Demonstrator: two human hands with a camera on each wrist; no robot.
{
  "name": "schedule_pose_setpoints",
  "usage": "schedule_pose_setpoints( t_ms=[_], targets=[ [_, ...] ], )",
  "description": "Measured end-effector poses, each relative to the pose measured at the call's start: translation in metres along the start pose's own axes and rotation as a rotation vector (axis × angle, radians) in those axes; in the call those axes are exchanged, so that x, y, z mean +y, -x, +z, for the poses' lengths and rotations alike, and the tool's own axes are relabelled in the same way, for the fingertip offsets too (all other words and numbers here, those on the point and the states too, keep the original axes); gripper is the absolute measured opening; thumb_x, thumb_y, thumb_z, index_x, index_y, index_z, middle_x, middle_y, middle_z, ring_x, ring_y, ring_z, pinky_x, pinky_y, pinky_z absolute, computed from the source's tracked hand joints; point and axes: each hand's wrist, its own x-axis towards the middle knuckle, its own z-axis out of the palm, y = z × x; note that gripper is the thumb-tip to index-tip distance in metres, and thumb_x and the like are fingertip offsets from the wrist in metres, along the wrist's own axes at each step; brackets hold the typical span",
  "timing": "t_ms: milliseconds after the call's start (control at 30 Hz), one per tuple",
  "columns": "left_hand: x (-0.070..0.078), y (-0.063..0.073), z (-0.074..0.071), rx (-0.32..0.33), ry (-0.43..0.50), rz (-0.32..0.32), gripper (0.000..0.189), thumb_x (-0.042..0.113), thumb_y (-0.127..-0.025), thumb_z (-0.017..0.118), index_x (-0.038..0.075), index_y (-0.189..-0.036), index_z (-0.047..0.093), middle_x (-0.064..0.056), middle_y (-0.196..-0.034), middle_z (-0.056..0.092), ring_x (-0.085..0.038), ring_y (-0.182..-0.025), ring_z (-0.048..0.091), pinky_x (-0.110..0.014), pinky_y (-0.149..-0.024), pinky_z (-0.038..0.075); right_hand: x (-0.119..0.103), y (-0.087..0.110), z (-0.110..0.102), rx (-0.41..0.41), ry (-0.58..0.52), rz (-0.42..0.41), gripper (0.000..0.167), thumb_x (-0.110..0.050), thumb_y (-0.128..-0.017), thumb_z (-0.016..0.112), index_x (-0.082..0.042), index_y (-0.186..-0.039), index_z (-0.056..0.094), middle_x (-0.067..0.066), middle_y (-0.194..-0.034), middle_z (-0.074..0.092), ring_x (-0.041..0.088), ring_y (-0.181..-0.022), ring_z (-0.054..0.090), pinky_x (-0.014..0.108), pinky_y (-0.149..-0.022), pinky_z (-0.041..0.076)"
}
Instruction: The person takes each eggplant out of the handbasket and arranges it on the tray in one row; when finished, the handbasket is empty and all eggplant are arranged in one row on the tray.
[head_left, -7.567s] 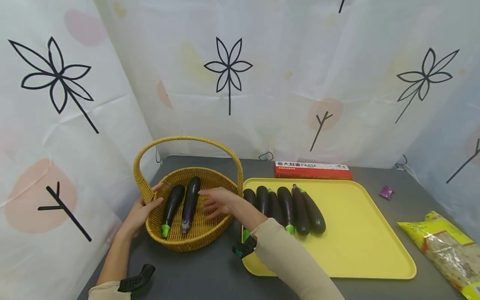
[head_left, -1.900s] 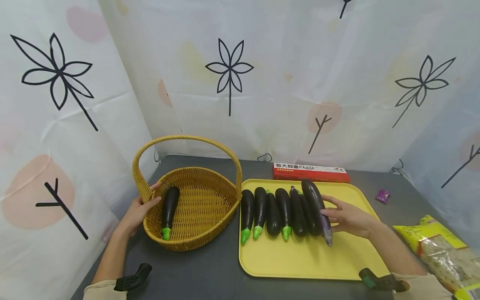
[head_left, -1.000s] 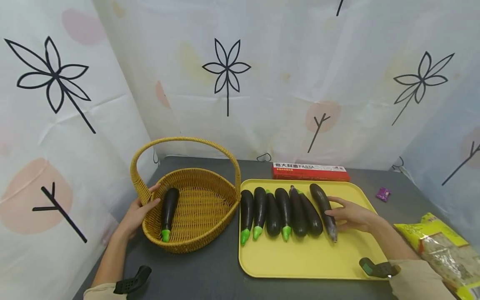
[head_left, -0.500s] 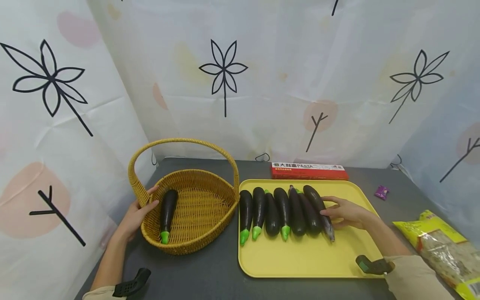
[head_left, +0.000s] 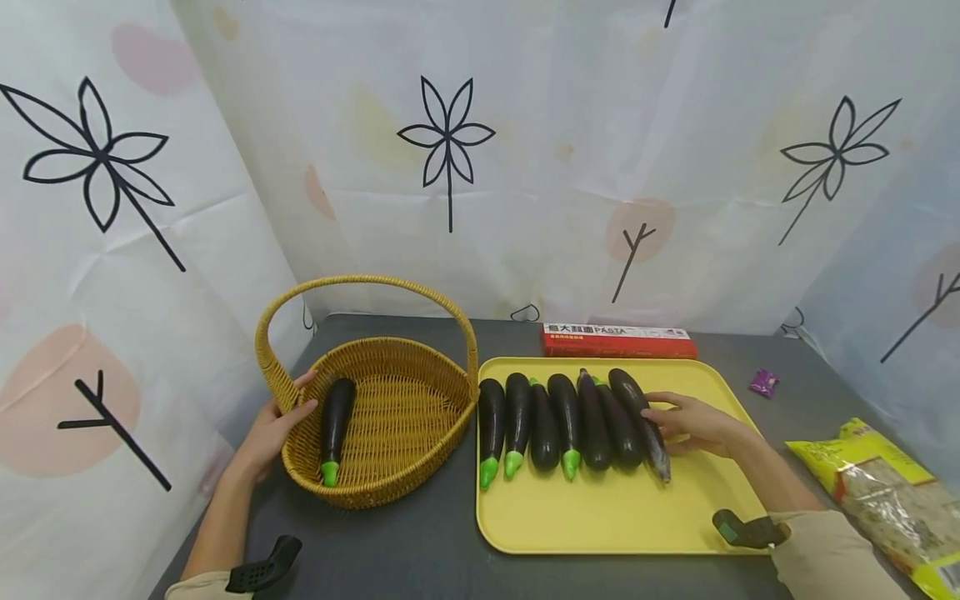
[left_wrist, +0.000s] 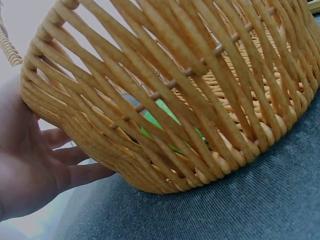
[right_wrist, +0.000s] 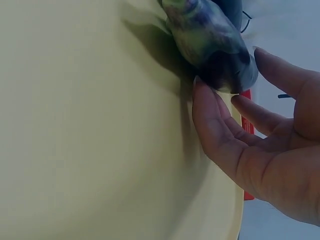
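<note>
My left hand (head_left: 270, 437) holds the left side of a wicker basket (head_left: 367, 493), thumb over the rim, other fingers outside; the left wrist view shows them behind the weave. One dark eggplant (head_left: 337, 421) with a green stem end lies inside. On the yellow tray (head_left: 585, 525), several eggplants lie side by side in a row. At the row's right end is a purplish-tipped eggplant (head_left: 637, 408). My right hand (head_left: 697, 423) is at its right side, fingertips against it. In the right wrist view, the thumb and fingers stand apart near this eggplant (right_wrist: 215, 50).
A red pasta box (head_left: 618, 342) lies behind the tray. To the tray's right are a small purple packet (head_left: 765, 382) and a yellow clear-fronted bag (head_left: 888, 500). The basket's tall handle (head_left: 367, 280) arches over it. Patterned cloth (head_left: 525, 167) hangs around the grey table.
One of the basket's two eggplants has moved to the tray's right end. My right hand laid it down, then shifted it left against the row. My left hand has stayed on the basket.
</note>
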Motion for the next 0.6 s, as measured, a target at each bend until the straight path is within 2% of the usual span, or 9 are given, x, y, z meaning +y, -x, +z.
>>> schedule_pose_setpoints(
  t_ms=[100,300,500,600],
  targets=[
    [-0.001,0.0,0.0,0.002,-0.007,0.0,0.062,0.03,-0.101,0.049,0.011,-0.153,0.021,-0.025,-0.15,0.023,-0.012,-0.11,0.049,-0.025,-0.077,0.049,0.0,-0.001,0.0,-0.004,-0.002,-0.007,0.064,-0.023,-0.101,0.05,0.01,-0.146,0.017,0.017,-0.117,0.058,0.032,-0.106,0.058,0.043,-0.082,0.051],
    [-0.001,0.0,-0.001,-0.001,0.002,0.008,0.062,0.03,-0.101,0.049,0.01,-0.153,0.021,-0.026,-0.149,0.024,-0.001,-0.102,0.05,-0.025,-0.076,0.05,0.002,-0.002,-0.004,0.013,-0.022,0.004,0.063,-0.024,-0.102,0.049,0.009,-0.146,0.018,0.017,-0.114,0.06,0.029,-0.103,0.06,0.042,-0.082,0.051],
    [0.0,-0.001,-0.001,-0.005,0.008,0.011,0.062,0.028,-0.101,0.049,0.01,-0.153,0.02,-0.026,-0.15,0.023,0.002,-0.1,0.05,-0.025,-0.076,0.049,0.005,0.005,-0.015,0.021,-0.007,0.0,0.067,-0.027,-0.103,0.044,0.013,-0.145,0.012,0.032,-0.125,0.047,0.033,-0.106,0.057,0.044,-0.085,0.05],
    [-0.001,-0.001,0.0,-0.007,0.017,0.006,0.062,0.028,-0.102,0.049,0.009,-0.153,0.02,-0.026,-0.15,0.022,0.002,-0.1,0.05,-0.025,-0.077,0.05,0.002,0.01,-0.024,0.03,-0.003,-0.001,0.068,-0.029,-0.104,0.042,0.013,-0.146,0.009,0.038,-0.131,0.037,0.039,-0.112,0.052,0.045,-0.087,0.049]
  ],
)
